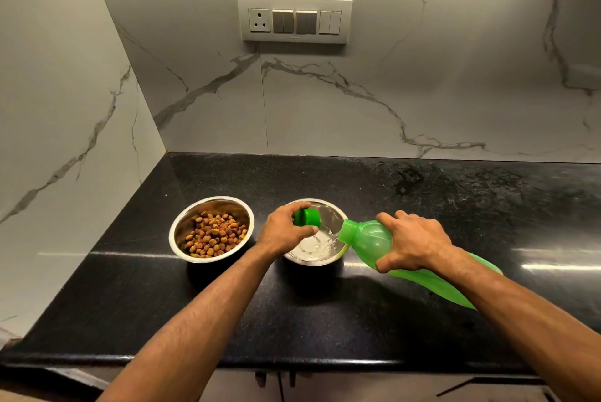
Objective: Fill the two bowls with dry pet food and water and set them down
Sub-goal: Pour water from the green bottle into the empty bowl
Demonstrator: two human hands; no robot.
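Two steel bowls stand side by side on the black counter (325,313). The left bowl (182,226) holds brown dry pet food (214,235). The right bowl (331,213) has a little water in its bottom. My right hand (413,242) grips a green plastic bottle (367,235), tipped almost flat, its open mouth over the right bowl's rim with water running out. My left hand (283,229) hovers over the right bowl's left edge, fingers pinched around the green bottle cap (307,218).
The counter meets marble-patterned walls at the back and left, forming a corner. A switch and socket panel (294,19) is mounted on the back wall. Cabinet fronts show below the counter's front edge (292,366). A smeared patch marks the counter at back right (455,183).
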